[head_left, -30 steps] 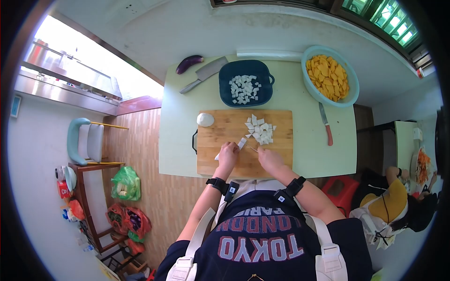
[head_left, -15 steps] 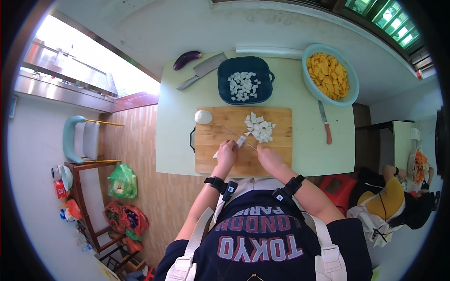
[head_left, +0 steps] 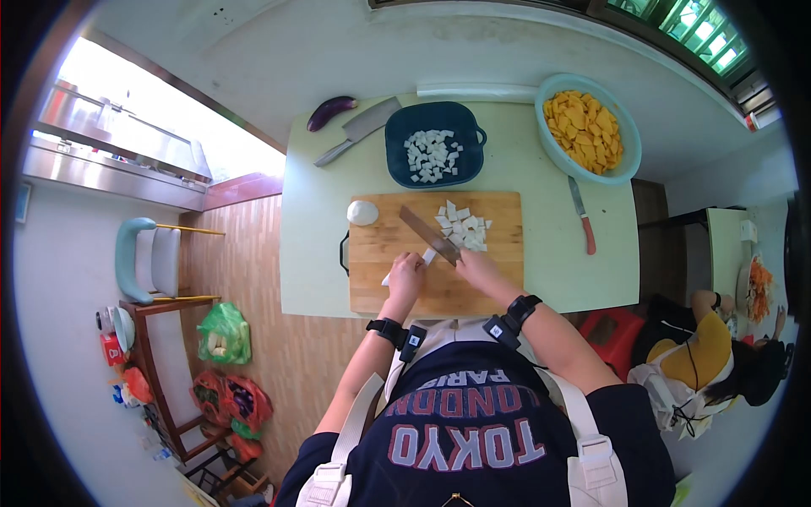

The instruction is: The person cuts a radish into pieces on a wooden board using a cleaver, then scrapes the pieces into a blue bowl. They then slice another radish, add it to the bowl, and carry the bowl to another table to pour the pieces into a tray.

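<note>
My right hand [head_left: 476,267] is closed round the handle of a knife [head_left: 428,235], whose broad blade slants up and left over the wooden cutting board [head_left: 498,287]. My left hand [head_left: 409,269] is pinched on a white strip [head_left: 428,256] lying beside the blade. Cut white pieces [head_left: 463,229] form a heap at the board's upper right, partly behind the blade. A rounded white chunk [head_left: 362,213] sits at the upper left corner. Beyond the board, a dark blue basin [head_left: 434,178] holds white cubes [head_left: 431,155].
A cleaver [head_left: 372,122] and an eggplant [head_left: 332,111] lie at the back left of the table. At the right are a light blue bowl [head_left: 634,152] of orange slices and a red-handled knife [head_left: 589,236]. A co-worker [head_left: 691,359] is at far right.
The knife blade has tilted, so its broad face now shows where only a thin edge did before. The whole view has shifted slightly. My left hand keeps its pinch.
</note>
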The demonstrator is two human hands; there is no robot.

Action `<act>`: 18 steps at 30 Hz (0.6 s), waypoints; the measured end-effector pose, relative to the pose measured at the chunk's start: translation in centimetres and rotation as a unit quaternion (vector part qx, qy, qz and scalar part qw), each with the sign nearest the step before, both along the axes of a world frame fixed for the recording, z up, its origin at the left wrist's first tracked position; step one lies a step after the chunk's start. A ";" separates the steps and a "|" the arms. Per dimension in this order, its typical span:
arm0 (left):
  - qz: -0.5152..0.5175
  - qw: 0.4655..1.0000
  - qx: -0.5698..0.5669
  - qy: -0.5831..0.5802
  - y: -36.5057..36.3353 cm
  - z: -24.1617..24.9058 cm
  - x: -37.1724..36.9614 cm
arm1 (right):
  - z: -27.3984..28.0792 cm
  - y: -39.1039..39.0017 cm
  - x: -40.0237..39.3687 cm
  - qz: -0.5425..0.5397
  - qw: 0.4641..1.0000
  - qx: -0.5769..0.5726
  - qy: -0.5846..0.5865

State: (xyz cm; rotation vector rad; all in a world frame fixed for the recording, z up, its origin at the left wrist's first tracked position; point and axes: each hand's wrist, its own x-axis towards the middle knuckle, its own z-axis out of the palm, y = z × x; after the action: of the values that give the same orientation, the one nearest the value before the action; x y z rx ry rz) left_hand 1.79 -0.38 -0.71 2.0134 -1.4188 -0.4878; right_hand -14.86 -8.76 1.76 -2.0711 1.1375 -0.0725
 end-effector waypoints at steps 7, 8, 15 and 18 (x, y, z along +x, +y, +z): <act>0.004 1.000 -0.005 -0.001 0.5 0.2 -0.1 | 2.1 1.3 -1.1 0.006 1.000 -0.024 -0.004; 0.005 1.000 0.001 0.001 0.4 0.2 -0.2 | 3.4 2.0 -0.9 0.022 0.998 -0.040 0.039; 0.011 1.000 0.018 0.019 0.4 0.2 -0.3 | 4.6 3.6 -0.6 0.088 0.981 -0.099 0.141; 0.012 1.000 0.014 0.024 0.4 0.3 -0.3 | 4.9 3.7 -0.2 0.095 0.978 -0.099 0.155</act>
State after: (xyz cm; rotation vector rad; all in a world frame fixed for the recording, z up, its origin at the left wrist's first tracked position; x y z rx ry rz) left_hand 1.48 0.02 -0.37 2.0243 -1.3649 -0.5440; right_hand -15.10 -5.04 6.61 -2.4221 1.1441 0.2483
